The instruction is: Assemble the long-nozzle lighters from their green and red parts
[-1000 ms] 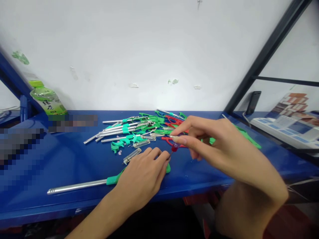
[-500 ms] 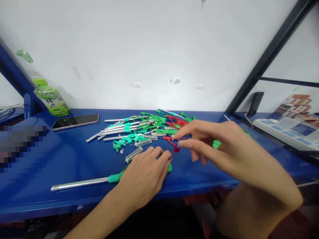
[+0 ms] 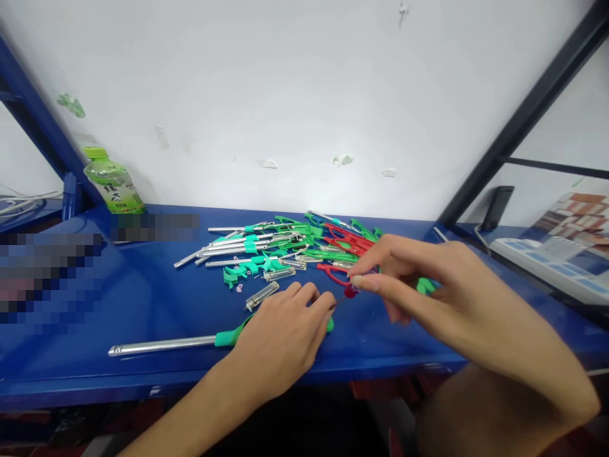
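The left hand (image 3: 285, 336) had its grip closed over the lighter (image 3: 228, 338), which lay flat on the worktop (image 3: 166, 301), long axis running sideways: the tube (image 3: 164, 344) reached out left of that grip, a green end (image 3: 330, 325) showing just right of it. The right hand (image 3: 409, 273) pinched the screwdriver (image 3: 351, 291), its shaft slanting down and left from that grip toward the nearer left hand; whether its tip touched the lighter could not be told.

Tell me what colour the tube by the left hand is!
The tube is silver, clearest in the head view.
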`<control>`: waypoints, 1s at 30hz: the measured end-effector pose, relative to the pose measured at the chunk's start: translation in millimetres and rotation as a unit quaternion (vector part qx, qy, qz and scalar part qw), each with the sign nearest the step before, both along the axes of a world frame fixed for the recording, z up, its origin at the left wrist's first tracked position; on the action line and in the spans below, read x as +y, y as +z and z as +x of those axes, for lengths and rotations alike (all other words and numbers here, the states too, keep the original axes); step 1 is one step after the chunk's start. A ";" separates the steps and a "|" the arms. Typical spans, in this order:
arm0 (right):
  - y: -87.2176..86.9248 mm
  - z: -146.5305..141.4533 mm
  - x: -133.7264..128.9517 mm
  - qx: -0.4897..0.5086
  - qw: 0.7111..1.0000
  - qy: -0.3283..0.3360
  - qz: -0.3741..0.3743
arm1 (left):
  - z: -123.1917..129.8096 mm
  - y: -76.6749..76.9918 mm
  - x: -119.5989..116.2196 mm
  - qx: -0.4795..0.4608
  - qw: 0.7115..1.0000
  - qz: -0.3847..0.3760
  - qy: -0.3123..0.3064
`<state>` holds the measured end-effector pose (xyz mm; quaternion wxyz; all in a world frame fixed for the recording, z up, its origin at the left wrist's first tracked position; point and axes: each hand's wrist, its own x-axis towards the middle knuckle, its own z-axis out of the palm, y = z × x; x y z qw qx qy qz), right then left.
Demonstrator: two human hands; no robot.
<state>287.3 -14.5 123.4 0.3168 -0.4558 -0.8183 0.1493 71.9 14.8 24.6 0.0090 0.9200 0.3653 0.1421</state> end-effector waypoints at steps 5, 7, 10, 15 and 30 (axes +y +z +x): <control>-3.4 -0.5 3.4 -0.024 0.997 -0.049 0.049 | -0.7 -0.3 -0.4 0.001 1.000 0.011 0.000; -4.6 -1.4 5.5 -0.039 0.993 -0.073 0.083 | -0.9 0.7 -0.8 0.005 1.000 0.011 -0.001; -4.0 -2.8 5.6 -0.047 0.989 -0.101 0.097 | -0.7 2.1 -1.1 0.007 1.000 0.006 -0.002; 1.9 -1.8 -2.2 -0.040 0.997 -0.046 0.050 | 0.2 1.9 -0.8 0.009 1.000 0.006 0.002; -4.0 5.9 9.8 0.021 0.987 -0.106 0.115 | 2.7 -1.1 -3.4 -0.017 1.000 -0.009 0.022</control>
